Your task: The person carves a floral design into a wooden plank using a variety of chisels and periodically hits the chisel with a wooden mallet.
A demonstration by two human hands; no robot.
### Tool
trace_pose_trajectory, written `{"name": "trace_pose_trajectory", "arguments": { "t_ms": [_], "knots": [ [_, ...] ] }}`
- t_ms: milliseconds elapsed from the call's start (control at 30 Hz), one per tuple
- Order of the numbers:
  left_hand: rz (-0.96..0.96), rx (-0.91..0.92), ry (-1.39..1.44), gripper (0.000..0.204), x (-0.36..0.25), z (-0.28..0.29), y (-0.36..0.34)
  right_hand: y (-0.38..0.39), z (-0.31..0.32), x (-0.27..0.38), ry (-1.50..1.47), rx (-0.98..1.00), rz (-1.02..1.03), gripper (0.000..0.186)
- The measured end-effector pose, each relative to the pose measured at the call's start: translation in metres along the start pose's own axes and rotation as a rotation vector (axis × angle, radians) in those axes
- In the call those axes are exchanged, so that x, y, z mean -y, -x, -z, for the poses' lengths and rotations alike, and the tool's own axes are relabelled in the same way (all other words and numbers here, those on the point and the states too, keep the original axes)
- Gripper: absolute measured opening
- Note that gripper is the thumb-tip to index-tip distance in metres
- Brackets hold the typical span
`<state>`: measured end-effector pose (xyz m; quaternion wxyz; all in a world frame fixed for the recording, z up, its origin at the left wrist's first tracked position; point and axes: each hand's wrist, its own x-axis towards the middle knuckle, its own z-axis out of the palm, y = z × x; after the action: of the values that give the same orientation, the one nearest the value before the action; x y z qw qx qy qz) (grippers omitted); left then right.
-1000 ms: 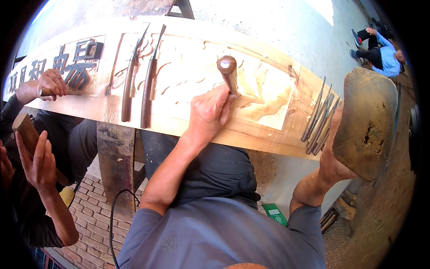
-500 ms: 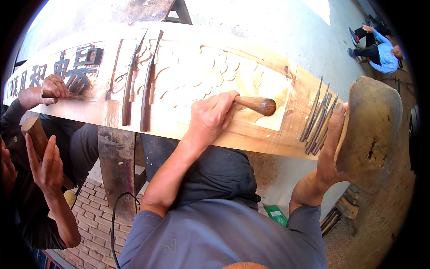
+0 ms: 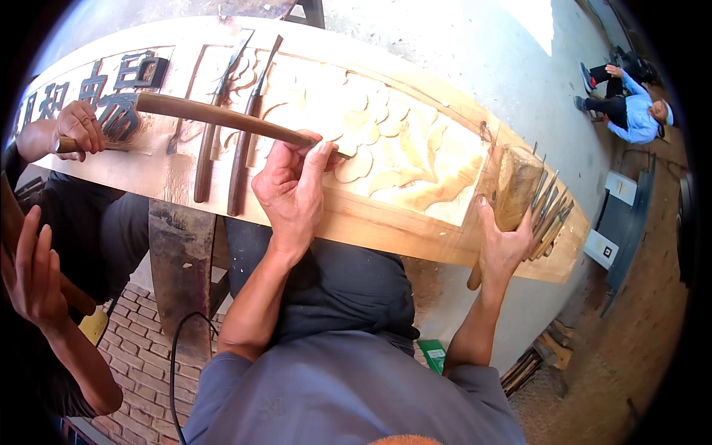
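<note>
My left hand [image 3: 291, 196] is closed, pinching a carving chisel [image 3: 215, 113] near its blade between thumb and fingers. The chisel's long brown handle points up and left over the board, and its short dark metal end shows to the right of my fingers. My right hand [image 3: 504, 241] grips a wooden mallet [image 3: 517, 182] at the board's right end, its handle end sticking out below. Beneath both hands lies a long pale wooden board [image 3: 326, 199] with a carved relief of petals and leaves. Beside the mallet, several chisels [image 3: 550, 219] lie in a bunch, partly hidden.
Two long chisels [image 3: 245, 148] lie across the board. At the left, a co-worker's hand [image 3: 80, 127] holds a chisel by dark raised lettering; their other hand [image 3: 37, 274] holds a wooden mallet. A wooden support [image 3: 180, 259] stands under the board. A person in blue [image 3: 634, 111] sits far right.
My left hand has moved left and turned the chisel, so its handle now points left instead of right. My right hand has lowered the mallet from near the camera to the board's right end.
</note>
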<state>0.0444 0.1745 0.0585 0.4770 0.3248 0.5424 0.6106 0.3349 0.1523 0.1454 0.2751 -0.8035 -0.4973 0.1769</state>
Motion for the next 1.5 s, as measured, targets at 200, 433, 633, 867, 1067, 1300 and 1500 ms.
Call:
{"name": "trace_pose_trajectory", "arguments": {
  "t_ms": [200, 433, 633, 867, 1067, 1300, 1500],
  "knots": [
    [0.019, -0.034, -0.057, 0.015, 0.001, -0.002, 0.000, -0.005, -0.020, -0.026, 0.555, -0.118, 0.103, 0.075],
    [0.028, -0.081, -0.027, 0.015, 0.000, -0.004, 0.000, -0.011, -0.024, -0.031, 0.700, -0.078, -0.076, 0.081],
    [0.027, -0.102, -0.072, 0.015, -0.003, -0.003, 0.002, -0.006, -0.024, -0.040, 0.750, -0.153, 0.199, 0.075],
    [-0.608, 0.157, -0.580, 0.021, -0.007, -0.005, 0.029, 0.046, -0.024, 0.048, -0.051, 0.121, 0.758, 0.056],
    [-0.103, 0.341, -0.366, 0.022, -0.027, 0.023, 0.087, 0.084, -0.073, 0.098, -0.440, 0.363, 1.074, 0.023],
    [0.490, 0.075, 0.075, 0.041, -0.043, 0.093, 0.096, 0.074, -0.107, 0.090, -0.457, 0.337, 1.399, 0.027],
    [0.550, 0.260, 0.378, 0.118, -0.079, 0.123, 0.089, 0.070, -0.152, 0.093, -0.596, 0.506, 1.434, 0.050]
  ]
}}
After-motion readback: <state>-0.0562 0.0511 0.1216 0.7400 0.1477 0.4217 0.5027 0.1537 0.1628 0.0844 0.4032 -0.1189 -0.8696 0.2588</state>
